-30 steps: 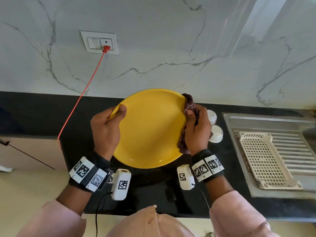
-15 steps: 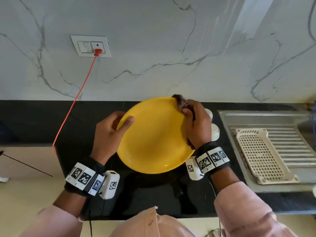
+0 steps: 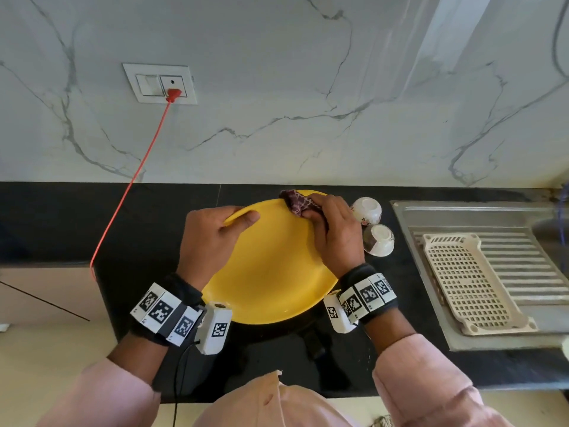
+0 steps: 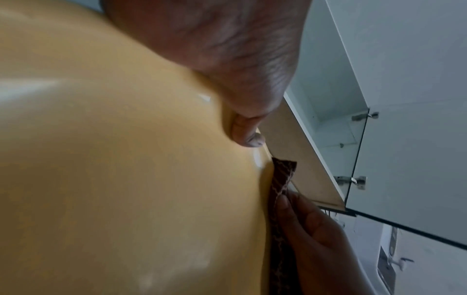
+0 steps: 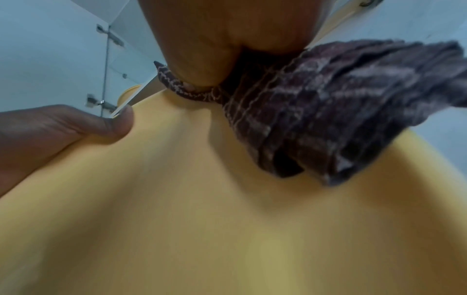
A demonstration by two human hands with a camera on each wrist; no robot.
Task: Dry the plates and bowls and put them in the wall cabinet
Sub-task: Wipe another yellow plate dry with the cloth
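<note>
The yellow plate was round, glossy and plain, held tilted above the black counter near its front edge. The left hand gripped its left rim, thumb on the face. The right hand clutched a dark checked cloth against the plate's far rim.

A home kitchen is showing itself: black countertop; steel sink drainboard; marble-look wall; wall cabinet.

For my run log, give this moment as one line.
stage: drying | left hand: holds yellow plate | right hand: cloth on rim | bowls: on counter
</note>
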